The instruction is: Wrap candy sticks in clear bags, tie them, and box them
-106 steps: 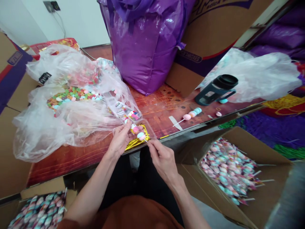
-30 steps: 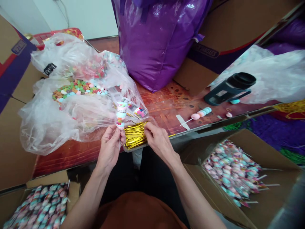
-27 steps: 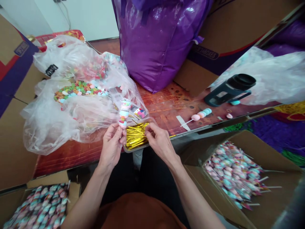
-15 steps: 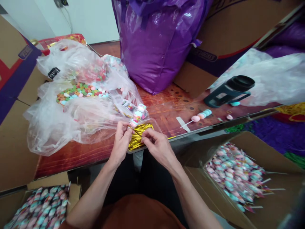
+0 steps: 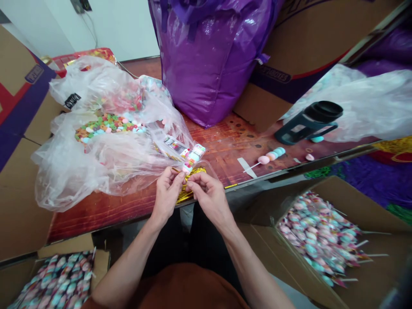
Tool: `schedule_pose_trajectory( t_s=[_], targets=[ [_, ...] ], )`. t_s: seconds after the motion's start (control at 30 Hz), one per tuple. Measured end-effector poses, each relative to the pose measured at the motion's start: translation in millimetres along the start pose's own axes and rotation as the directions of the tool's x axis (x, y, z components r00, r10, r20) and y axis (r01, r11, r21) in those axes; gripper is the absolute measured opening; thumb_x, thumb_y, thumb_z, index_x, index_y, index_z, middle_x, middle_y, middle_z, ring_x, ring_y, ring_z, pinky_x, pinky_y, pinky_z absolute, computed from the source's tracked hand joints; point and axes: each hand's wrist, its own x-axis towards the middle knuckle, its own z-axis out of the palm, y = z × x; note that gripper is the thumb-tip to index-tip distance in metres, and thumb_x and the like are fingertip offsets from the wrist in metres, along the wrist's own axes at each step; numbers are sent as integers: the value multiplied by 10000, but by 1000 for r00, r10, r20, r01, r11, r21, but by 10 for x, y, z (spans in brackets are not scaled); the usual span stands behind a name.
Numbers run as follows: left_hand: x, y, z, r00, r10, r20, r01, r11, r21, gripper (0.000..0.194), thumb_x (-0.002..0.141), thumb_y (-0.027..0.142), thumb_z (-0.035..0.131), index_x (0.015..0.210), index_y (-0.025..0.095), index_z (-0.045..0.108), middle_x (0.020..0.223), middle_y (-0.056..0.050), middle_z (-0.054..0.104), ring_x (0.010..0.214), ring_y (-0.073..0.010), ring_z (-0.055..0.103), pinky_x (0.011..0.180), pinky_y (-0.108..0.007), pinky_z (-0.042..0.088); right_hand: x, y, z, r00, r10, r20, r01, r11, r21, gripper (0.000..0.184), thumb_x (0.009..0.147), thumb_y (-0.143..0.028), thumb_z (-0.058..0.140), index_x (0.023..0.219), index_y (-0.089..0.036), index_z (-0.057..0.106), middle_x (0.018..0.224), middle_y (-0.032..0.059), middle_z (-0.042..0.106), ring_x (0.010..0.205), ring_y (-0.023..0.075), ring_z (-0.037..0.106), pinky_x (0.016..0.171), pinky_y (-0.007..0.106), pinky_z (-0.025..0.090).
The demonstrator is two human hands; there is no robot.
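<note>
My left hand [image 5: 168, 189] is closed, thumb and fingers pinching the lower end of a wrapped marshmallow skewer [image 5: 195, 155]. The pastel candy, in its clear printed wrapper, points up and away from me. Close by on the right, my right hand [image 5: 208, 194] is closed in a pinch at the wrapper's gathered end, on what looks like a thin gold twist tie. Underneath both hands is a clear tray with a pile of gold twist ties [image 5: 184, 195], partly hidden by my fingers. Printed clear wrappers [image 5: 172, 143] lie just beyond the candy.
Plastic bags of colourful candy [image 5: 106, 148] cover the table's left. A purple bag [image 5: 209, 64] stands behind. On the right are an unwrapped marshmallow skewer [image 5: 272, 156] and a dark bottle [image 5: 305, 124]. Cardboard boxes of wrapped skewers sit below, right [image 5: 317, 236] and left [image 5: 58, 279].
Both hands have drawn closer together, the right moving slightly left and up to the wrapper's end. The wrapped candy has shifted a little right and tilted further right.
</note>
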Motion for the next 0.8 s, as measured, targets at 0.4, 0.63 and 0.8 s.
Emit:
schedule_pose_trajectory(
  t_s=[0.4,0.63,0.8],
  targets=[
    [-114,381,0,714,-431,552,666,661,-346,340,745,291,825,778,160,513,535,110,296,438,-12,90,382,-109,104,-132,-113,-157,984,-154,86,151,988,37,186,946,-380,569,859,-216,546,875,19,545,784,159,505,686,269,423],
    [-249,225,149,951,-223,213,257,956,-144,281,842,427,732,894,181,607,588,46,524,474,-49,350,451,-149,282,-132,-44,-156,987,-160,24,161,976,-148,80,957,-301,517,923,-232,536,787,-4,525,715,155,484,668,267,417],
    [-309,199,146,986,-111,127,116,993,-34,278,794,399,781,936,163,742,855,-41,665,771,-136,584,710,-240,493,-161,-105,-175,982,-183,39,187,953,-240,87,972,-257,484,994,-225,562,862,9,576,783,160,536,736,279,447]
  ],
)
